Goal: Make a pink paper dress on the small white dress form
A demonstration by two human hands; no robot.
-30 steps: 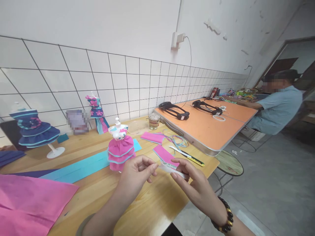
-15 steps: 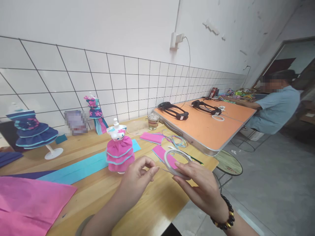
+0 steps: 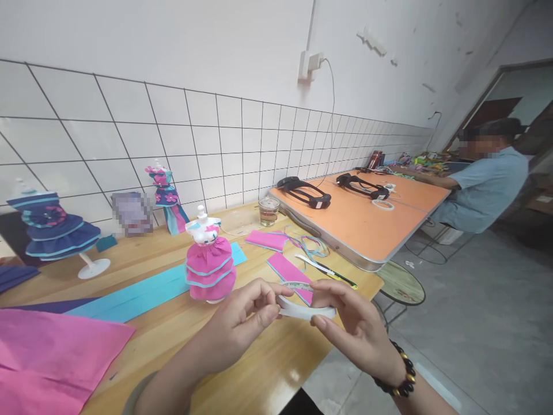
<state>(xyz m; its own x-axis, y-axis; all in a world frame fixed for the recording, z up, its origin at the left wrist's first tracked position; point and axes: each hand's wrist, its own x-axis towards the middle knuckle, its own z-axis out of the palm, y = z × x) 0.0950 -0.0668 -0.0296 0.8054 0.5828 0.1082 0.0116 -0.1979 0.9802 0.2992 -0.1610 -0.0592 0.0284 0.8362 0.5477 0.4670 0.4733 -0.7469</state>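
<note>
A roll of white double-sided tape (image 3: 302, 311) is held between my two hands above the wooden table (image 3: 259, 357). My right hand (image 3: 352, 323) grips its right side, thumb in front and fingers behind. My left hand (image 3: 244, 323) is closed at the roll's left edge, thumb and fingers against it; whether a loose tape end is pinched there is hidden. Behind the roll lies a pink strip (image 3: 287, 270), with a yellow-and-black utility knife (image 3: 330, 271) beside it. Left of my hands stands a small dress form (image 3: 209, 259) in a tiered pink skirt with blue trim.
Two more dressed forms, one navy (image 3: 58, 230) and one multicoloured (image 3: 165, 193), stand at the left. Blue cloth (image 3: 142, 294) and pink cloth (image 3: 56, 351) cover part of the table. A glass (image 3: 268, 212) stands near headsets (image 3: 305, 193) on an orange table (image 3: 367, 230). A person (image 3: 484, 178) sits beyond.
The tape roll has turned from facing me to lying nearly edge-on. My left hand has moved right to its edge; the strand of tape between the hands no longer shows.
</note>
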